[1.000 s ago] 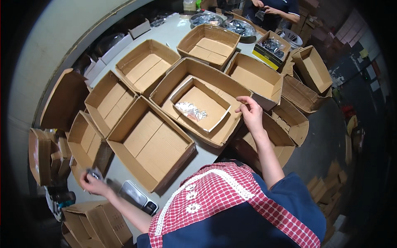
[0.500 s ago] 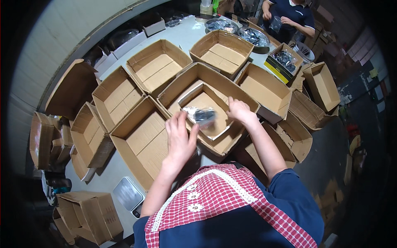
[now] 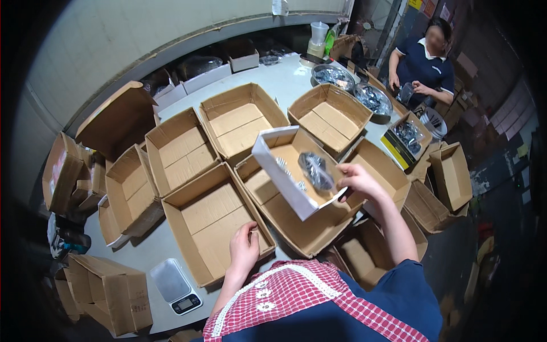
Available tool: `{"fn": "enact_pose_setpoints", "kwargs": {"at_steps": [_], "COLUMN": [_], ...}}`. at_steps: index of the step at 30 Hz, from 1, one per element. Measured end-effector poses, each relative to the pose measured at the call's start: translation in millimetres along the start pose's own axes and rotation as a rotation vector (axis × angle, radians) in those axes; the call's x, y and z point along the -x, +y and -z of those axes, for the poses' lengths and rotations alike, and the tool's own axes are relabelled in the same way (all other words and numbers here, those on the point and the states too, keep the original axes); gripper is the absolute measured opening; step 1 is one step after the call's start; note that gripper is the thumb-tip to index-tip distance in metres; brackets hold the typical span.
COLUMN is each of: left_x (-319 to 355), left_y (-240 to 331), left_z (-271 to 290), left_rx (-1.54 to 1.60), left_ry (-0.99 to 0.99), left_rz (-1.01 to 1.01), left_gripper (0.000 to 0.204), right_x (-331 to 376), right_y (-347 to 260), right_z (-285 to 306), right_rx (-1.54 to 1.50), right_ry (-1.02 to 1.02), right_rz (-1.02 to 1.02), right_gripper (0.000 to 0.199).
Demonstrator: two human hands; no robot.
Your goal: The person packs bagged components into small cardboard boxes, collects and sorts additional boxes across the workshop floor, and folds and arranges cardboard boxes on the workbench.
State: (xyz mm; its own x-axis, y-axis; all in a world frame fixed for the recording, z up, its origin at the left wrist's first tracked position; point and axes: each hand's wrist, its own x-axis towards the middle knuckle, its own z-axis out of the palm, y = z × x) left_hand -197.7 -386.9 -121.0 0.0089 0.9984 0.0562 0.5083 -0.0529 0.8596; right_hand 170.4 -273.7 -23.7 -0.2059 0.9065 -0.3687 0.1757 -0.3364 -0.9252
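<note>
Our right hand (image 3: 356,181) grips the tray (image 3: 279,181) over the lower box (image 3: 307,235). Our left hand (image 3: 244,249) curls above the near box (image 3: 202,228), its hold unclear; cartons (image 3: 181,149) crowd beyond, the scale (image 3: 170,280) beside.

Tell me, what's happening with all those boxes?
The person's right hand holds a small white-sided box, tilted above a bigger cardboard box. Inside the small one are a dark bundle in clear plastic and some shiny silvery pieces. The left hand is by a neighbouring box and seems to hold nothing. Farther back, another person handles a clear bag.
</note>
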Motion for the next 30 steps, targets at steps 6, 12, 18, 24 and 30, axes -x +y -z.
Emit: {"fn": "enact_pose_setpoints", "kwargs": {"at_steps": [6, 12, 18, 24, 30], "left_x": [-6.8, -8.5, -11.1, -12.9, -10.3], "left_y": [6.0, 10.2, 22.8, 14.3, 20.1], "left_z": [-0.5, -2.7, 0.5, 4.0, 2.7], "left_rx": [-0.037, -0.021, 0.035, -0.070, -0.104], "left_ry": [-0.022, -0.027, 0.082, 0.137, 0.167], "left_rz": [0.048, 0.149, 0.240, 0.195, 0.055], "left_gripper": [0.025, 0.020, 0.024, 0.027, 0.023], "right_x": [-65.2, -212.0, -403.7, -445.6, -304.4], "right_y": [-97.6, -129.7, -110.3, -54.2, -28.9], "right_z": [52.0, 79.3, 177.5, 109.4, 53.4], "right_rx": [0.025, 0.169, 0.334, 0.627, 0.731], "right_ry": [0.158, 0.377, 0.586, 0.412, 0.139], "right_rz": [0.197, 0.352, 0.355, 0.302, 0.639], "right_gripper": [0.039, 0.036, 0.024, 0.029, 0.041]}}
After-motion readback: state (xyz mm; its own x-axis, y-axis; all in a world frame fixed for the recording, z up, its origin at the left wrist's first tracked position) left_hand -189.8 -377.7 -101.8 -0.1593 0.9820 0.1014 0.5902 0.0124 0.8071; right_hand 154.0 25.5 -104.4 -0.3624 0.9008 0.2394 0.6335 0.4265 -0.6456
